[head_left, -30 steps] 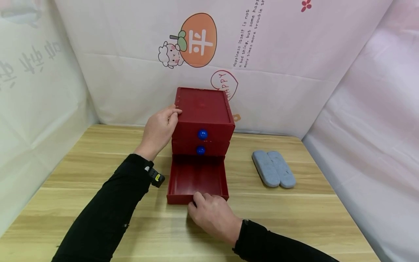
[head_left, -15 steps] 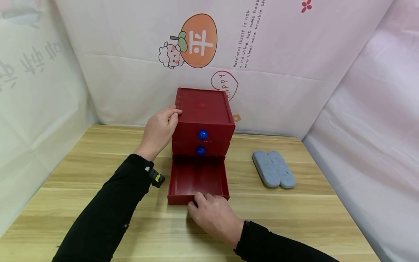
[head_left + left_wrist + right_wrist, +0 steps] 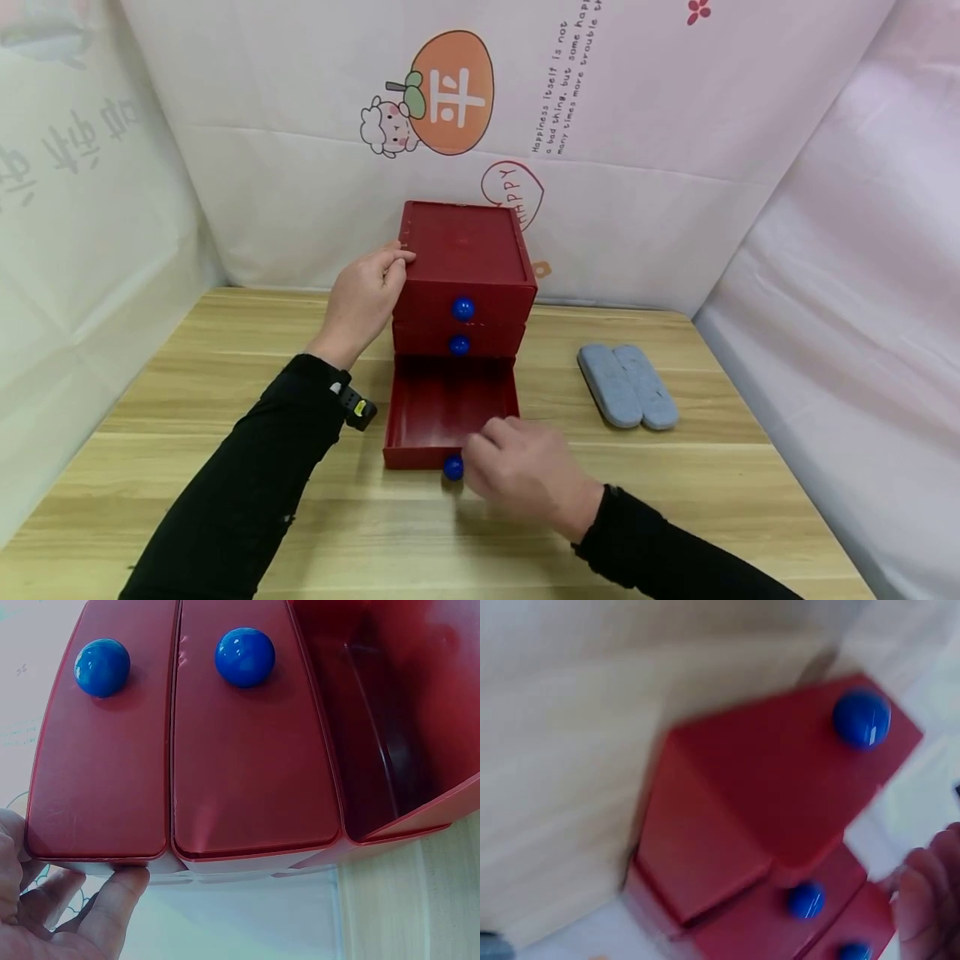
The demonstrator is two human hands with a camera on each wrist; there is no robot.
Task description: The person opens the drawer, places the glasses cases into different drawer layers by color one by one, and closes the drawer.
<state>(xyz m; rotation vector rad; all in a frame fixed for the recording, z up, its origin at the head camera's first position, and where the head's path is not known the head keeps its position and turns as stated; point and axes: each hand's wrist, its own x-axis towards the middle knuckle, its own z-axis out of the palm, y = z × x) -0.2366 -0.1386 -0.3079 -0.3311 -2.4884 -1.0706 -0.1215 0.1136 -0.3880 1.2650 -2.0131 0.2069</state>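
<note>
A red chest of drawers (image 3: 465, 242) with blue knobs stands on the table. Its lowest drawer (image 3: 442, 460) is pulled out, and the inside shows bare red. The two upper drawers are closed. My left hand (image 3: 363, 300) grips the chest's upper left edge; in the left wrist view its thumb (image 3: 118, 900) lies against the side. My right hand (image 3: 525, 471) is just right of the lowest drawer's blue knob (image 3: 453, 467), fingers loosely bent and holding nothing. The right wrist view, blurred, shows that hand's fingers (image 3: 922, 892) apart from the knobs.
A blue-grey object of two long rounded halves (image 3: 628, 387) lies to the right of the chest on the wooden table (image 3: 247, 333). White printed cloth (image 3: 300, 183) hangs behind and along both sides.
My right hand has let go of the lowest drawer's knob and moved to the right, so the knob now shows. My left hand and the drawer have stayed in place.
</note>
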